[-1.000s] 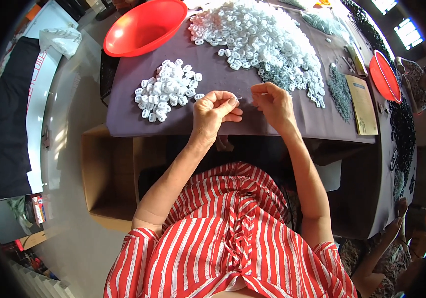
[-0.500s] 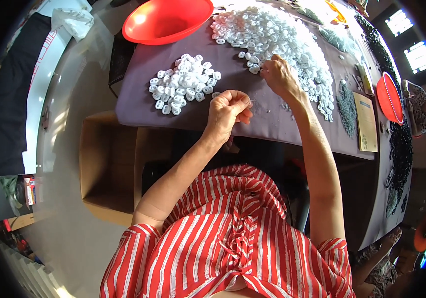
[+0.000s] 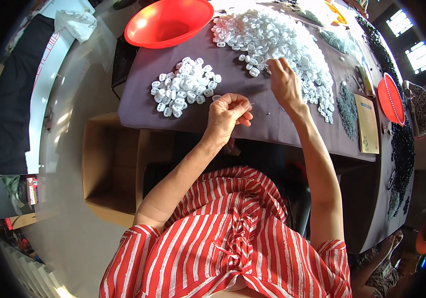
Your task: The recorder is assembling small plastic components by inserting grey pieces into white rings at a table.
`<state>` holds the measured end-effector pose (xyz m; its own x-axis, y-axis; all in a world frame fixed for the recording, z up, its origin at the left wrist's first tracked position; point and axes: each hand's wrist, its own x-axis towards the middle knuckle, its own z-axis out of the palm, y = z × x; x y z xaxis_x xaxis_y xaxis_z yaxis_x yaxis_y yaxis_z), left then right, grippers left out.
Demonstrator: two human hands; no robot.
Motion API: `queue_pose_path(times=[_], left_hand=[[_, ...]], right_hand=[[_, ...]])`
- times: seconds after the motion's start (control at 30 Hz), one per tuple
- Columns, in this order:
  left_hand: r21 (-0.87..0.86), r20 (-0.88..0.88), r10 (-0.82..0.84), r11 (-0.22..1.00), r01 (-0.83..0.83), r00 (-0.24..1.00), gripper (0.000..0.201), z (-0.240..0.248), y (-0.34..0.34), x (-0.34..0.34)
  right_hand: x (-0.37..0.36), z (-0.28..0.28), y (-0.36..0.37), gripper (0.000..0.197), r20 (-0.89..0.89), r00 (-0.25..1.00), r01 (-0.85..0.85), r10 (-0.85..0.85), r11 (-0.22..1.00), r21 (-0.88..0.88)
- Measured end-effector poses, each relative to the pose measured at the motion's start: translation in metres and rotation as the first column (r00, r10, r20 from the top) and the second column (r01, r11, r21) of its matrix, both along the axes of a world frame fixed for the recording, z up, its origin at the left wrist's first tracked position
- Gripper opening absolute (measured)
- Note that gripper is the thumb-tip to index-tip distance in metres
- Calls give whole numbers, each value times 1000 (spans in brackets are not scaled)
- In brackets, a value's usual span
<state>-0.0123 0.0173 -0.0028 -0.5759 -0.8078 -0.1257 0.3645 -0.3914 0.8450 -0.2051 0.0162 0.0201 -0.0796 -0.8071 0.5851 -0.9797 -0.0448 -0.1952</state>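
Note:
My left hand [image 3: 230,112] is closed in a pinch above the table's near edge; a tiny pale tip shows at its fingertips, too small to name. My right hand [image 3: 286,84] reaches to the near edge of a large pile of small white plastic pieces [image 3: 267,37], its fingers bent down and drawn together. What those fingers hold, if anything, is hidden. Left of my left hand lies a smaller pile of white oval pieces [image 3: 185,84], each with two slots or holes. A few tiny bits [image 3: 268,113] are scattered between my hands.
A red bowl [image 3: 168,22] stands at the far left of the grey-covered table [image 3: 143,111]. On the right lie small dark grey parts [image 3: 347,109], a tan booklet [image 3: 367,124] and a red basket [image 3: 390,99]. An open cardboard box [image 3: 111,164] sits below left. Another person [image 3: 421,104] is at far right.
My right hand has shifted slightly right and nearer at the large pile's edge, its fingers turning downward. My left hand stays almost in place, still pinched.

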Motion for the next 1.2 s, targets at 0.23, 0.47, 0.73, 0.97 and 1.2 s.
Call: queue_pose_path(times=[0.23, 0.47, 0.73, 0.97, 1.2], left_hand=[[-17, 59, -9, 1000, 10, 998, 10, 4, 1, -4], [31, 57, -25, 999, 23, 998, 8, 17, 7, -29], [-32, 64, 14, 999, -12, 998, 9, 7, 13, -42], [-39, 76, 6, 999, -3, 997, 9, 11, 17, -46], [-47, 79, -15, 999, 19, 997, 7, 14, 20, -46]], right_hand=[[40, 4, 66, 19, 865, 492, -79, -93, 985, 151], [42, -14, 87, 17, 994, 107, -76, 7, 997, 1], [30, -9, 94, 20, 995, -76, -49, 65, 996, -69], [29, -17, 95, 17, 985, -98, -39, 143, 988, -148], [37, -5, 99, 16, 983, -120, 4, 136, 991, -137]])
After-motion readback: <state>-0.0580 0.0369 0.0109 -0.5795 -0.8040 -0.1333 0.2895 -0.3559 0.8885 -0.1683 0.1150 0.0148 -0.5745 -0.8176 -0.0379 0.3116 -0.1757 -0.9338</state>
